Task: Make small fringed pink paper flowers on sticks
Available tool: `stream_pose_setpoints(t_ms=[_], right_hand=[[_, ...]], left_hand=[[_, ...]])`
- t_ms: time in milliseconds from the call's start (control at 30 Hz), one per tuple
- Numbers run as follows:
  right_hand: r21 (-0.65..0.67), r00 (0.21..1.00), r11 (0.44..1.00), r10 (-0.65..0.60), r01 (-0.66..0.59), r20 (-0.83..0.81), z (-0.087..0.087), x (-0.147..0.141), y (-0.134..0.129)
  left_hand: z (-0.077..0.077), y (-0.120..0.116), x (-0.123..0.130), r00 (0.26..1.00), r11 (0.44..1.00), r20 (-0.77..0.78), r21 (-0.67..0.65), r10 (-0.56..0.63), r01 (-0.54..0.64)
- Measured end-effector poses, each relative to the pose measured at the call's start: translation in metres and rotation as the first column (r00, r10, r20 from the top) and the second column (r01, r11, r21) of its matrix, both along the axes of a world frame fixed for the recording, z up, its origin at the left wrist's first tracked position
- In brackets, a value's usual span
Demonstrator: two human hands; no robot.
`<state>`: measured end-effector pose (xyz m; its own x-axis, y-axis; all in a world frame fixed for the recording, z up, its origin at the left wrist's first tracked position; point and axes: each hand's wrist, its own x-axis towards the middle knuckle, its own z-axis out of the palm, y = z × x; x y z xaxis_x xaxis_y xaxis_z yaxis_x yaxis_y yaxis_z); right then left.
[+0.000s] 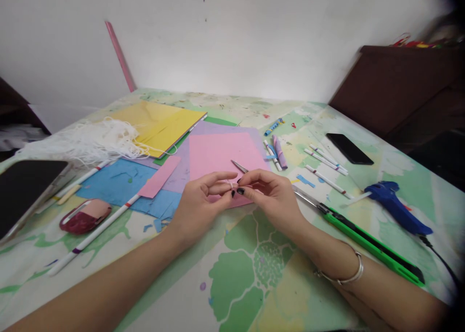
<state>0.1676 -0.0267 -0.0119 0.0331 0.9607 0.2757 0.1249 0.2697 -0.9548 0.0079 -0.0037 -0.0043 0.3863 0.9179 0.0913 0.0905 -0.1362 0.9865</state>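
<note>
My left hand (pixel 203 196) and my right hand (pixel 271 191) meet above the front part of a pink paper sheet (pixel 221 150). Between them is a small piece of pale string (pixel 231 183), which seems to loop at the left fingers. The right thumb and forefinger pinch close together on it; the left thumb and fingers are closed around it as well. The fingers partly cover the string. A pointed metal tip (pixel 239 166) sticks out behind my right fingers; the rest of that tool is hidden.
At left are white string (pixel 87 138), yellow paper (pixel 163 124), blue paper (pixel 119 179), a paper stick with a pink flap (pixel 160 178), a maroon-and-pink case (pixel 85 216) and a phone (pixel 27 191). At right lie a green utility knife (pixel 370 242), blue glue gun (pixel 397 208), phone (pixel 349 148) and paper sticks (pixel 329 181).
</note>
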Motion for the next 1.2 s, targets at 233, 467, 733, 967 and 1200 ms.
stream_pose_setpoints(t_ms=[233,467,733,967,1200], right_hand=[[0.014,0.999,1.000,-0.012,0.011,0.051,0.000,-0.001,0.000],[0.046,0.997,0.999,-0.004,0.000,0.076,-0.001,-0.002,0.000],[0.052,0.994,0.998,0.015,-0.020,0.107,-0.001,-0.001,0.000],[0.067,0.993,0.998,0.010,-0.018,0.114,-0.003,0.001,0.001],[0.106,0.990,0.994,-0.008,-0.006,0.138,-0.004,0.003,0.001]], left_hand=[[0.001,-0.001,0.001,0.998,0.998,0.024,-0.018,-0.061,0.061],[0.002,-0.002,0.000,0.994,0.994,0.047,-0.046,-0.096,0.098],[0.001,-0.006,0.001,0.978,0.979,0.129,-0.097,-0.164,0.177],[0.000,-0.009,0.003,0.950,0.958,0.235,-0.152,-0.204,0.243],[0.005,-0.011,0.004,0.917,0.926,0.324,-0.215,-0.233,0.311]])
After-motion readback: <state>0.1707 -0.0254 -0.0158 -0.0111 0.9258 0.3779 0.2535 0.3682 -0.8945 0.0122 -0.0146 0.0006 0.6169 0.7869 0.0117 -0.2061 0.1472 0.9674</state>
